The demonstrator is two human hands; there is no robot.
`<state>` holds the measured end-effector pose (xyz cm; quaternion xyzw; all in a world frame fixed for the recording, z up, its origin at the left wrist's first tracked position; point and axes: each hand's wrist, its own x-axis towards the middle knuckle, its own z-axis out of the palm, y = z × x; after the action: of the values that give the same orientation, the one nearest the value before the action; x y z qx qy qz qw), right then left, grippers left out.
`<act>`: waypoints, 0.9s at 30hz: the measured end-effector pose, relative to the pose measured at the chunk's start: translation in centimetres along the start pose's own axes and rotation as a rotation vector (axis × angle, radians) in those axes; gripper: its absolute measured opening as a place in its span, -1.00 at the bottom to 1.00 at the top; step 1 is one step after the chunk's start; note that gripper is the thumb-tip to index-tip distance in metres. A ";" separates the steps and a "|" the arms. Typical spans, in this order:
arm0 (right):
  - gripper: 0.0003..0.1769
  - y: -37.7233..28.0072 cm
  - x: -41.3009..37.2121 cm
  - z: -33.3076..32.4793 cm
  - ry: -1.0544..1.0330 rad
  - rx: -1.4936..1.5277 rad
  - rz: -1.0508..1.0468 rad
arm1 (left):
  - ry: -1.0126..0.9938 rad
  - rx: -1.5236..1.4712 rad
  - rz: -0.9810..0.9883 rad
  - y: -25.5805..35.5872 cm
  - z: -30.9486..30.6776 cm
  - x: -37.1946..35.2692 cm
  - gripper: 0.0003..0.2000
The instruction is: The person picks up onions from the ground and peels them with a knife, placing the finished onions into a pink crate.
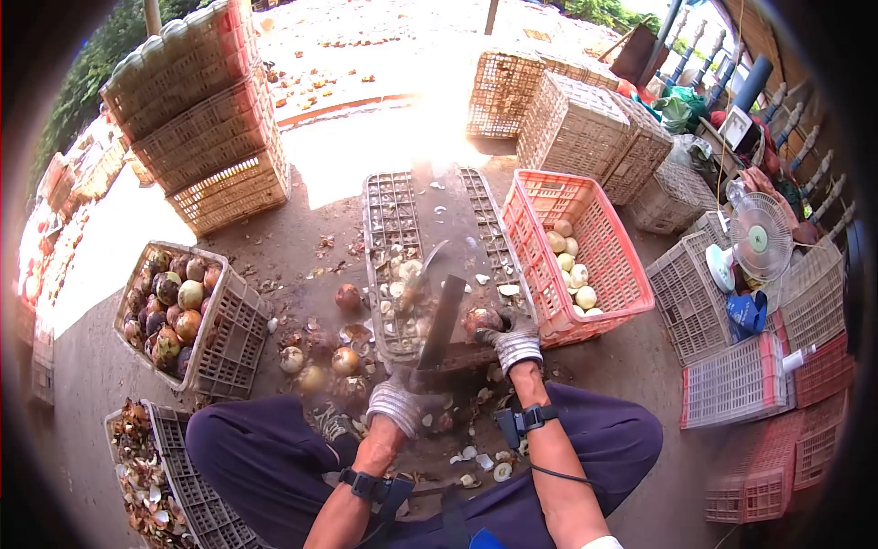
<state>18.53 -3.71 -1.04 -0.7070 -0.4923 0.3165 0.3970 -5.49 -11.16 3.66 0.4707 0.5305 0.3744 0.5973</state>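
Note:
My left hand (398,403), in a striped glove, is closed at the near edge of the overturned crate with a board on it (453,220). A dark, broad knife blade (442,322) rises from this hand, slightly smeared; its handle is hidden in the fist. At the board's right near corner, my right hand (514,343), gloved too, grips a brown-skinned onion (482,320). Pale onion trimmings (409,272) lie on the crate's left side, near a curved shiny piece (434,254) whose kind I cannot make out. Loose onions (345,360) rest on the floor beside my left hand.
Peeled onions sit in a red crate (631,291) at right. Unpeeled onions fill a crate (229,352) at left; another crate (187,476) stands below it, by heaped skins (146,457). Stacked crates (206,119) rise behind. A fan (761,238) stands at far right.

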 end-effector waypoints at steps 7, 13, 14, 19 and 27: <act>-0.43 -0.3 0.7 0.0 -0.037 -0.194 0.005 | -0.138 0.758 -0.272 6.0 1.0 0.2 -0.45; -0.44 -3.2 0.4 -0.7 -0.086 -0.345 0.100 | -0.237 0.878 -0.224 5.1 1.1 1.6 -0.52; -0.44 -3.4 0.4 -0.6 -0.079 -0.356 0.107 | -0.224 0.889 -0.217 5.0 1.1 1.7 -0.54; -0.38 -4.4 0.8 -0.9 -0.137 -0.354 0.122 | -0.212 0.967 -0.172 5.5 1.2 2.8 -0.61; -0.26 -1.9 0.5 0.0 -0.035 -0.297 -0.056 | -0.501 1.116 -0.207 1.9 3.6 8.4 -0.76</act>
<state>17.86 -2.84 0.58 -0.7384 -0.5600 0.2413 0.2879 -0.52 -3.29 3.08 0.7316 0.5331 -0.1410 0.4008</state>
